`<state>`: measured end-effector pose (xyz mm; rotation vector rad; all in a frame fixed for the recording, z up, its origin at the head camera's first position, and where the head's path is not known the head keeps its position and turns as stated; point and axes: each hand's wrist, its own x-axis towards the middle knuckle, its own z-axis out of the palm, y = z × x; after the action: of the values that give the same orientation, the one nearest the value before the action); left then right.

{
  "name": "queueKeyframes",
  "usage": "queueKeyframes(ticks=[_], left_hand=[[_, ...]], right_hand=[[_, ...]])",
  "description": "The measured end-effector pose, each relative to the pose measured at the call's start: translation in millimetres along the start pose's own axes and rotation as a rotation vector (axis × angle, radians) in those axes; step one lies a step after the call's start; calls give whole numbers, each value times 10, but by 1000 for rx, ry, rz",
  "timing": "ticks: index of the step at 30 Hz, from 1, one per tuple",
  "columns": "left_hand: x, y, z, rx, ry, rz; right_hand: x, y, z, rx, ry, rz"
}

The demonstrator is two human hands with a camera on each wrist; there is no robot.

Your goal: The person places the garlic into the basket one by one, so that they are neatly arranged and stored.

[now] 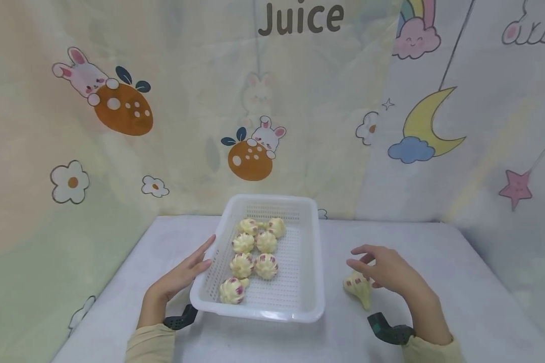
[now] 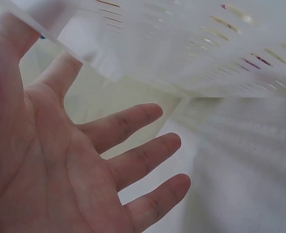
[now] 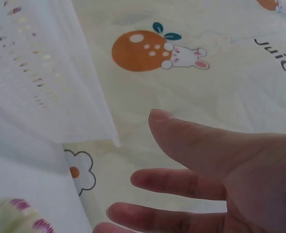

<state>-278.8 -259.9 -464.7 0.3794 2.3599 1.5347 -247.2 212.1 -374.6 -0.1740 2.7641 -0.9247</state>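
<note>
A white perforated plastic basket (image 1: 295, 282) stands mid-table with several garlic bulbs (image 1: 266, 265) inside, cream with purple streaks. At its left side, my left hand (image 1: 179, 277) has its thumb and index finger at the rim. The other fingers of that hand spread loosely beneath the basket's wall in the left wrist view. One more garlic bulb (image 1: 359, 288) lies on the table to the right of the basket, its stem toward me. Just over this bulb hovers my right hand (image 1: 390, 269), fingers relaxed and apart, holding nothing; it partly covers the bulb in the head view.
The white table (image 1: 440, 282) ends at a printed fabric backdrop (image 1: 318, 126) right behind the basket. More fabric hangs along the left and right sides. A dark wrist-worn device (image 1: 390, 330) sits under the right wrist, another (image 1: 181, 318) under the left.
</note>
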Motion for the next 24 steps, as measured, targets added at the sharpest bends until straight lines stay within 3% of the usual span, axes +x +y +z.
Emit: queueKeyframes(ticks=[5,10,24], left_hand=[[7,-2,15,17,4,-14],[12,1,-10,-4,-24,22],[20,5,-10,-4,-18,3]], right_hand=[[64,123,24,-129,4,30],[141,254,82,-268,30,65],[249,297,287,-257,-1,126]])
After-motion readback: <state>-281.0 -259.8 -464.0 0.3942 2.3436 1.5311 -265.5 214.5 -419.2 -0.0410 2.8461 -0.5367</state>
